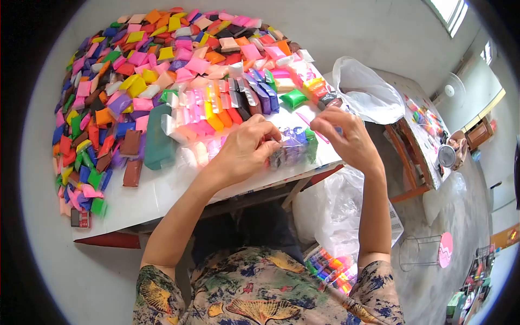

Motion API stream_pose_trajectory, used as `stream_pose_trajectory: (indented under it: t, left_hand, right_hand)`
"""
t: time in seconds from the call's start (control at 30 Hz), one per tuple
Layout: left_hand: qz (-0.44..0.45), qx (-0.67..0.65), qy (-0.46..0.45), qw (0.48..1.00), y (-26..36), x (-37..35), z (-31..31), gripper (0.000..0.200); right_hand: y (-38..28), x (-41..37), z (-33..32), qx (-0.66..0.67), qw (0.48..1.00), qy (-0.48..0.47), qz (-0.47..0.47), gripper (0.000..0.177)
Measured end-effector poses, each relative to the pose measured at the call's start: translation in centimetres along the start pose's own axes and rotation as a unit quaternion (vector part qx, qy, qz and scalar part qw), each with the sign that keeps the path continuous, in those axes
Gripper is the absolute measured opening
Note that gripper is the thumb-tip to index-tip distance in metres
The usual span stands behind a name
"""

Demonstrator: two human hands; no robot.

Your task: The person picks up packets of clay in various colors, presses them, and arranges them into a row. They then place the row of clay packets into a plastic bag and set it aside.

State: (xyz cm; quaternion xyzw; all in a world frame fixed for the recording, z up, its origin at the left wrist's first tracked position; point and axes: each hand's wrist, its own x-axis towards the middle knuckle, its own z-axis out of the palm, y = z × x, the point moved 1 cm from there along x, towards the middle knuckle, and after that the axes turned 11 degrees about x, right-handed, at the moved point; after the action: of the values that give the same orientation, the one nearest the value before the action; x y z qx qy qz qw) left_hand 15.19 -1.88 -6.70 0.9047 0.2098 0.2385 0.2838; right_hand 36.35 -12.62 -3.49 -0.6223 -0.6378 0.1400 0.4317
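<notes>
My left hand (246, 145) is closed in a pinch at the left end of a clear plastic bag (295, 142) of coloured packets at the table's front edge. Dark, purple and green packets show through its film. To the right of the bag, my right hand (346, 136) is raised with its fingers bent together; what they hold, if anything, is hidden. A thin pink strip (318, 130) lies near those fingertips. Just behind my hands, small packets (216, 111) stand in colour rows, pink through yellow, red, black and purple. A green packet (294, 98) lies apart from them.
A large heap of coloured packets (138, 76) covers the table's back and left. A dark green block (160, 138) stands left of the rows. White plastic bags (368, 92) lie at the right; more plastic (330, 208) hangs below. A pink-topped stool (445, 250) stands on the floor.
</notes>
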Motion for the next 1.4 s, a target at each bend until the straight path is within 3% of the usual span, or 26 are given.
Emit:
stream_pose_trajectory:
  t: [0.1,0.13,0.23,0.47,0.57,0.67,0.77,0.97,1.07,1.27,1.4]
  left_hand:
    - [-0.002,0.013,-0.006,1.000,0.0,0.0,-0.1,0.013]
    - [-0.001,0.005,-0.003,1.000,-0.1,0.0,0.0,0.013]
    - [0.002,-0.012,0.002,1.000,-0.3,0.0,0.2,0.015]
    - [-0.006,-0.028,0.000,1.000,0.0,-0.1,0.1,0.018]
    - [0.001,-0.027,0.010,1.000,-0.1,-0.1,0.2,0.018]
    - [0.006,-0.025,0.008,1.000,-0.3,-0.2,0.3,0.019]
    - [0.011,-0.023,0.007,1.000,-0.3,-0.2,0.3,0.019]
    - [0.024,-0.016,0.017,0.999,-0.5,-0.2,0.4,0.018]
    - [0.029,-0.014,0.015,0.999,-0.8,-0.1,0.5,0.017]
    - [0.030,-0.016,0.015,0.999,-0.7,-0.2,0.6,0.015]
    - [0.029,-0.024,0.015,0.999,-0.7,-0.2,0.5,0.014]
  right_hand:
    - [-0.4,-2.2,-0.1,-0.017,0.998,-0.033,-0.048,0.031]
    - [-0.4,-2.6,0.1,-0.005,0.998,-0.035,-0.047,0.040]
    - [-0.9,-2.9,0.5,0.007,0.998,-0.031,-0.052,0.041]
    - [-0.3,-3.3,0.3,0.048,0.997,-0.013,-0.052,0.027]
    - [-1.0,-4.1,0.7,-0.021,0.998,0.027,-0.052,0.019]
    - [-1.8,-4.8,1.2,0.004,1.000,0.026,0.017,0.016]
    - [-1.7,-5.0,1.8,0.004,0.999,0.041,0.011,0.015]
    - [-0.4,-4.1,2.6,0.048,0.987,0.113,-0.106,0.009]
    - [-0.4,-4.4,2.7,0.124,0.988,0.091,-0.004,0.009]
    - [0.7,-3.9,2.6,0.233,0.967,0.096,0.044,0.020]
    - [0.5,-3.8,2.1,0.223,0.969,0.039,0.101,0.026]
